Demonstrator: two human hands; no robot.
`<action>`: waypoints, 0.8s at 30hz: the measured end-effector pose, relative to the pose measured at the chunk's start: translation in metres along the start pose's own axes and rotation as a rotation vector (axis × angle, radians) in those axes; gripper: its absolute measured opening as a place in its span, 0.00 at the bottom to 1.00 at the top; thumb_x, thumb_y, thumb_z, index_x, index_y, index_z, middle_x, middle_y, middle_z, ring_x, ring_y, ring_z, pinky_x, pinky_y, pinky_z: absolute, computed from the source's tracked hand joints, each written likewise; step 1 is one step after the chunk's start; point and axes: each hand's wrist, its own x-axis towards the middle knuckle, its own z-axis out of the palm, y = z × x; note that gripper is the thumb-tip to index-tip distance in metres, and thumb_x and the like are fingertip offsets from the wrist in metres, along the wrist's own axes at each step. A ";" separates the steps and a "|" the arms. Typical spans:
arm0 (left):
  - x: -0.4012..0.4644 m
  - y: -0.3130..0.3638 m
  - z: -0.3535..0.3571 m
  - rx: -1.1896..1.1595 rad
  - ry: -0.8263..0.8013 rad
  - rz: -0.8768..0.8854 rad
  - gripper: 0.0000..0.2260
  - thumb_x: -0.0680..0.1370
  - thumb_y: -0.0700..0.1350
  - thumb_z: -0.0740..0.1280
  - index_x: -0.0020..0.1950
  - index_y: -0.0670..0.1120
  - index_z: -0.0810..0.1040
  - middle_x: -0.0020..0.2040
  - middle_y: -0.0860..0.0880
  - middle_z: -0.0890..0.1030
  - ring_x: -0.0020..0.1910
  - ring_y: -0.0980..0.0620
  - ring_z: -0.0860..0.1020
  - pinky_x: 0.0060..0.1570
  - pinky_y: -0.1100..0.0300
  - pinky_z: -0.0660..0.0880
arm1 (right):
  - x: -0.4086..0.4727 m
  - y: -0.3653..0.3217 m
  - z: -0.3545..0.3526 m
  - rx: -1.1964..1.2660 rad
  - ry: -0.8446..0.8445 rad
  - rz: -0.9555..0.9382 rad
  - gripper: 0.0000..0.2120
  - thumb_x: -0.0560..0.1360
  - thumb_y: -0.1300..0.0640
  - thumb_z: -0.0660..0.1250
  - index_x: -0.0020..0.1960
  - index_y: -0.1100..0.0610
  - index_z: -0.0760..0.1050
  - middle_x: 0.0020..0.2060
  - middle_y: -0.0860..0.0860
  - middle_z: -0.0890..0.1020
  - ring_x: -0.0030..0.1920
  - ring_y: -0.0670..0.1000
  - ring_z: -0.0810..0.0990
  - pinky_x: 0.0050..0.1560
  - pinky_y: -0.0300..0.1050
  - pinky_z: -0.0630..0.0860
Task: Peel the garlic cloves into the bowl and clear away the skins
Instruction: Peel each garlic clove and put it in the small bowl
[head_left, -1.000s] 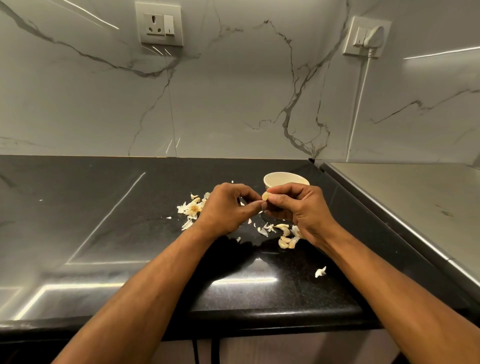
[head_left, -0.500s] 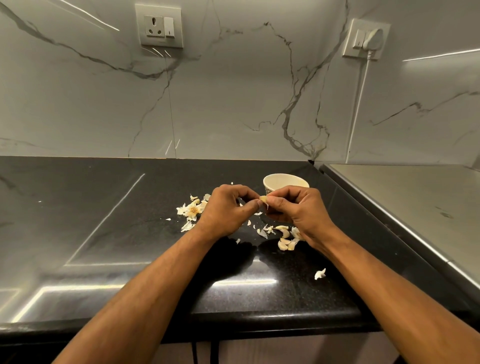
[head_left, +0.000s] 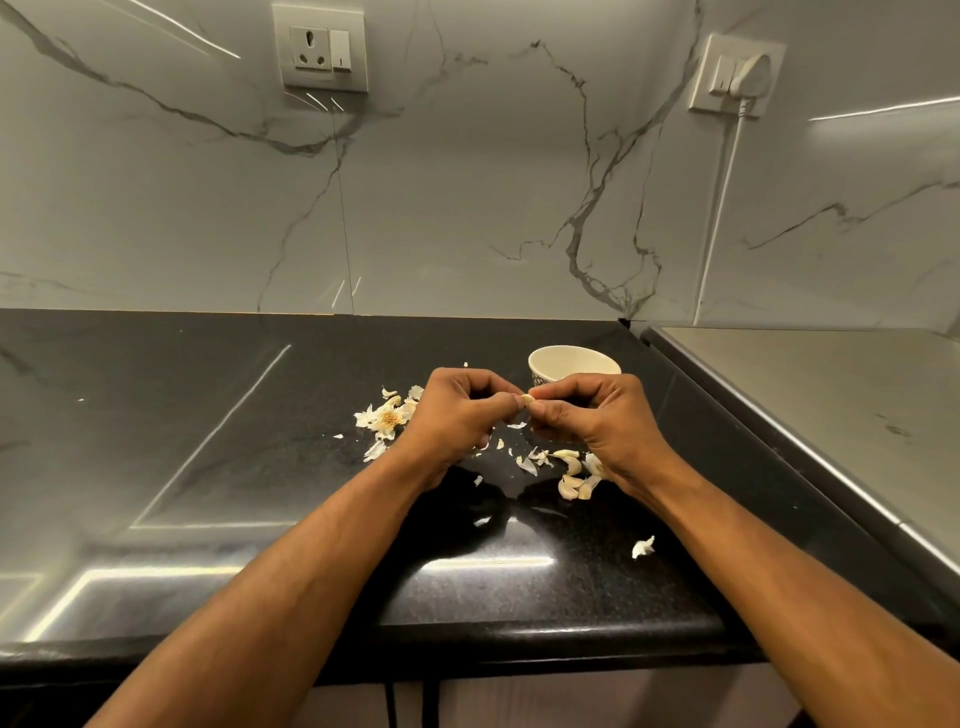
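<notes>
Pale garlic clove (head_left: 527, 400): I see it pinched between left hand (head_left: 457, 415) and right hand (head_left: 592, 415), both with curled fingers, just in front of the cream bowl (head_left: 566, 364) (contents hidden). Skins (head_left: 387, 418) and cloves (head_left: 574, 480) lie scattered on the black countertop (head_left: 208, 441).

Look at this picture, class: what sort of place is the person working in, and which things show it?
Most likely a home kitchen. A polished black stone countertop meets a marble-patterned wall fitted with a power socket, and garlic skins lie scattered beside a small bowl.
</notes>
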 end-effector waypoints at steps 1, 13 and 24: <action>0.000 0.000 0.000 -0.016 0.003 -0.015 0.05 0.74 0.37 0.71 0.40 0.43 0.83 0.30 0.48 0.79 0.23 0.56 0.67 0.22 0.64 0.64 | 0.000 0.000 0.000 -0.002 -0.001 -0.005 0.05 0.67 0.64 0.75 0.42 0.58 0.85 0.41 0.59 0.86 0.42 0.58 0.85 0.44 0.50 0.84; 0.003 -0.001 0.001 -0.071 0.011 -0.079 0.06 0.73 0.34 0.69 0.38 0.41 0.81 0.29 0.49 0.79 0.21 0.56 0.68 0.23 0.63 0.64 | 0.001 0.000 0.000 0.047 -0.034 0.051 0.07 0.66 0.63 0.75 0.44 0.57 0.85 0.41 0.58 0.86 0.41 0.56 0.85 0.44 0.50 0.84; 0.004 -0.003 0.003 -0.109 0.002 -0.081 0.06 0.75 0.34 0.67 0.38 0.41 0.80 0.26 0.52 0.76 0.20 0.56 0.67 0.22 0.64 0.62 | 0.002 0.001 -0.003 0.123 -0.087 0.124 0.07 0.72 0.66 0.70 0.49 0.63 0.83 0.38 0.59 0.84 0.37 0.53 0.84 0.40 0.44 0.82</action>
